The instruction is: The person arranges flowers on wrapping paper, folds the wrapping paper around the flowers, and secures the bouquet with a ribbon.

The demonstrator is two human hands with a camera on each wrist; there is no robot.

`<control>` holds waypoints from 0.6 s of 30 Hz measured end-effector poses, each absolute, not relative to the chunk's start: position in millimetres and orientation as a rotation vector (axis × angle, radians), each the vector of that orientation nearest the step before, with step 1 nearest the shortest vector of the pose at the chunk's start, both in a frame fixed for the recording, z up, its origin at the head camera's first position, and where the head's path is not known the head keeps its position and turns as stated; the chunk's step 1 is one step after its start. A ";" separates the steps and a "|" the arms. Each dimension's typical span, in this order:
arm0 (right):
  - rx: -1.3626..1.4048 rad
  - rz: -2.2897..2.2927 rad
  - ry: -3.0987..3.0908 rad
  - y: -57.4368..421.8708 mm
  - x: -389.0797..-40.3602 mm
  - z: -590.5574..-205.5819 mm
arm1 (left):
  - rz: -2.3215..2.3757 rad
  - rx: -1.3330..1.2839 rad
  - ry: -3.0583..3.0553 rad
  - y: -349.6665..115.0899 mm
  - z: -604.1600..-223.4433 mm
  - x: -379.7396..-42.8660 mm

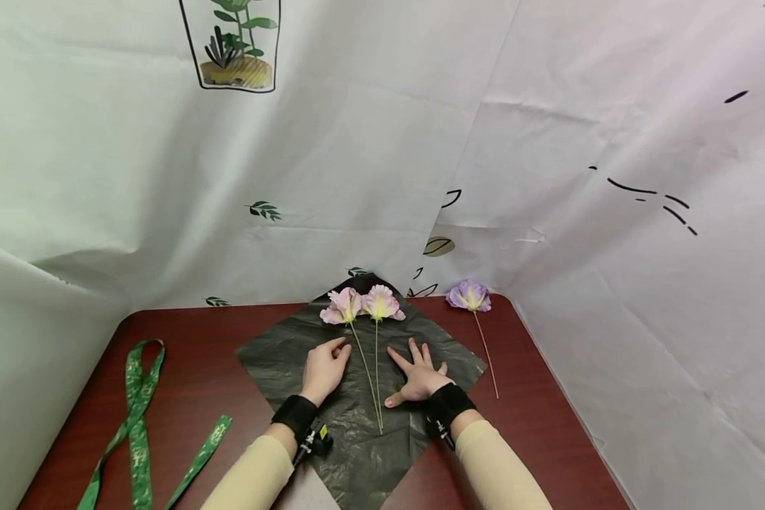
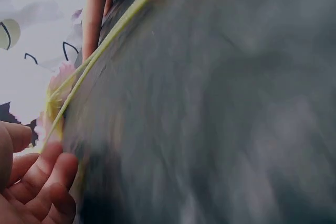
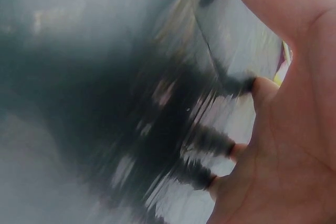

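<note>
Two pink artificial flowers with yellow centres, a left flower (image 1: pixel 344 306) and a right flower (image 1: pixel 381 303), lie on a black sheet of wrapping paper (image 1: pixel 274 354). Their thin stems (image 1: pixel 377 382) run toward the near side and meet at the lower ends. Just left of the stems is my left hand (image 1: pixel 325 368), fingers loosely bent with nothing gripped; in the left wrist view its fingertips (image 2: pixel 63 169) overlap the stems' flower end. To the right of the stems, my right hand (image 1: pixel 417 377) rests on the paper with fingers spread. The right wrist view shows its palm (image 3: pixel 283 145) over the paper.
A purple flower (image 1: pixel 470 296) on a long stem lies at the table's right side. Green patterned ribbon (image 1: pixel 137 404) lies looped on the left, with another ribbon end (image 1: pixel 209 446) nearer. A white printed curtain (image 1: pixel 370 156) hangs behind the dark red table (image 1: pixel 191 361).
</note>
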State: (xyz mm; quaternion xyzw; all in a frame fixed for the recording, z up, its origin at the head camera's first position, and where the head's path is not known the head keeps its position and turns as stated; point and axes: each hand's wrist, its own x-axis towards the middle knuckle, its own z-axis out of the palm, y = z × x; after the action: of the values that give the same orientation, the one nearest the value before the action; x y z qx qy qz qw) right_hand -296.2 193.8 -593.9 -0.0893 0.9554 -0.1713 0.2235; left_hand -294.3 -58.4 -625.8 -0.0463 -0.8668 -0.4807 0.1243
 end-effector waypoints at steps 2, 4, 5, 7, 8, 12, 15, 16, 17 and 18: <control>-0.253 -0.477 2.629 194.0 -295.1 -591.1 | -1.330 -0.212 -2.537 -68.7 -622.0 -284.3; -0.257 -0.485 2.620 194.7 -294.4 -588.3 | -1.238 -0.295 -2.588 -77.6 -612.3 -269.1; -0.259 -0.489 2.619 196.2 -295.6 -591.3 | -1.200 -0.322 -2.639 -81.1 -602.4 -258.9; -0.254 -0.488 2.617 198.3 -296.4 -591.5 | -1.123 -0.400 -2.740 -88.2 -595.4 -245.9; -0.251 -0.487 2.619 198.8 -297.0 -590.9 | -1.101 -0.442 -2.776 -91.5 -595.1 -241.6; -0.240 -0.483 2.622 200.3 -297.1 -589.5 | -1.125 -0.578 -2.820 -100.8 -604.6 -234.5; -0.241 -0.483 2.613 198.3 -293.9 -585.4 | -1.144 -0.623 -2.851 -105.1 -617.4 -234.0; -0.246 -0.490 2.613 196.9 -291.5 -582.4 | -1.137 -0.634 -2.876 -106.3 -620.7 -233.5; -0.249 -0.494 2.609 195.2 -289.7 -579.6 | -1.113 -0.638 -2.917 -107.4 -623.1 -232.8; -0.253 -0.496 2.606 193.5 -287.2 -575.7 | -1.086 -0.639 -2.964 -108.3 -624.1 -232.0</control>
State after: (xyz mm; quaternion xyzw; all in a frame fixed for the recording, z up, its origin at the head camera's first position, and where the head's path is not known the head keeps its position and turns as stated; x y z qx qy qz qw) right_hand -287.2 193.5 -575.7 -0.0922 0.9502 -0.1810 0.2362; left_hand -232.0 -108.3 -624.1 -0.1981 -0.9195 -0.3371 -0.0394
